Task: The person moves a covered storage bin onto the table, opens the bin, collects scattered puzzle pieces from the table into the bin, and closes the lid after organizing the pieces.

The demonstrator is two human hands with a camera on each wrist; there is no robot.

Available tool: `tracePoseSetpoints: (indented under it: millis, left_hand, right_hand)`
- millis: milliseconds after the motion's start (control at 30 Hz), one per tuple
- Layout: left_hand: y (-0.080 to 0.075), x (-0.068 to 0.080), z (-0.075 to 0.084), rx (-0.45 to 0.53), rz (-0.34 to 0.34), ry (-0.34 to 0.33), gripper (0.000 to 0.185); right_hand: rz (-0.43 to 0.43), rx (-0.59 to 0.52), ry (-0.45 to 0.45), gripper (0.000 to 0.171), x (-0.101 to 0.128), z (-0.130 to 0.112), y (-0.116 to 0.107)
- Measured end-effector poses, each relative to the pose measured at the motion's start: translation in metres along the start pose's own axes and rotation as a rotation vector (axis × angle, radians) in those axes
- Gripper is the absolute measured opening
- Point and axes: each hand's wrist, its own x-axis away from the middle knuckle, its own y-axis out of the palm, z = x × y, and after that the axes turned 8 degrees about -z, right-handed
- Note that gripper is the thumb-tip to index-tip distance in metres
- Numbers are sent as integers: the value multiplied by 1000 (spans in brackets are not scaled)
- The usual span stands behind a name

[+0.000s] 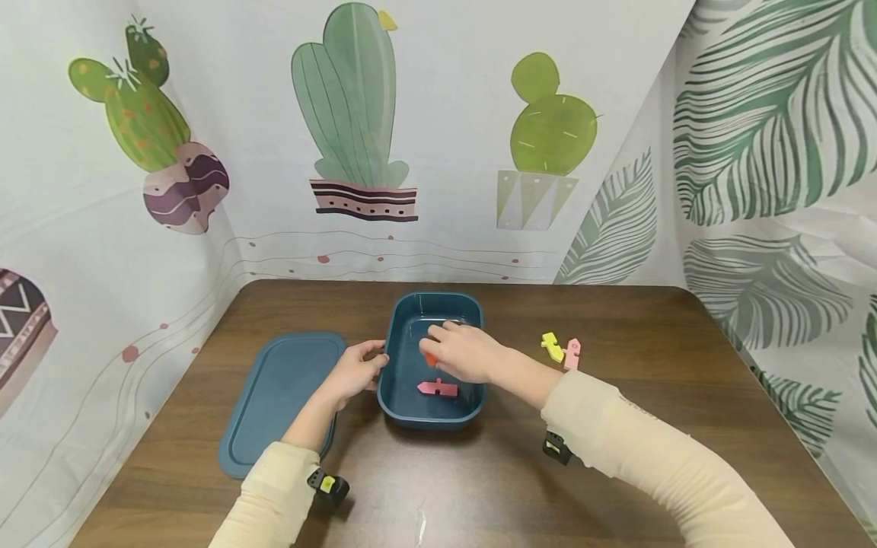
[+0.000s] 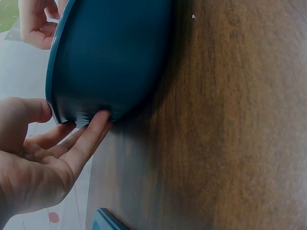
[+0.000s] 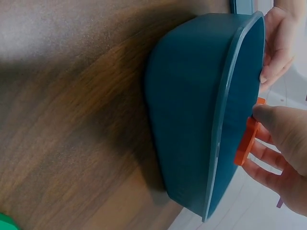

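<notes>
The orange block (image 3: 245, 142) you pinch in your right hand (image 1: 462, 352) hangs over the teal container (image 1: 396, 358), just above its inside. It looks small, stiff and light, probably smooth plastic or foam; holding it by its flat edges, as thumb and fingers do now, suits it. A pink block (image 1: 437, 388) lies on the container's near floor. Your left hand (image 1: 356, 373) rests relaxed fingers against the container's left wall. The lid (image 1: 274, 396) lies left on the table (image 1: 617, 472); yellow (image 1: 552, 346) and pink (image 1: 572, 355) blocks lie right.
</notes>
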Motion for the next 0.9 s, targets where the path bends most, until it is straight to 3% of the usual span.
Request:
tracePoseSetpoints:
  millis: [900]
  left_hand:
    - [1, 3, 1, 8, -4, 6, 43]
  right_hand:
    - [-8, -35, 6, 33, 3, 1, 3]
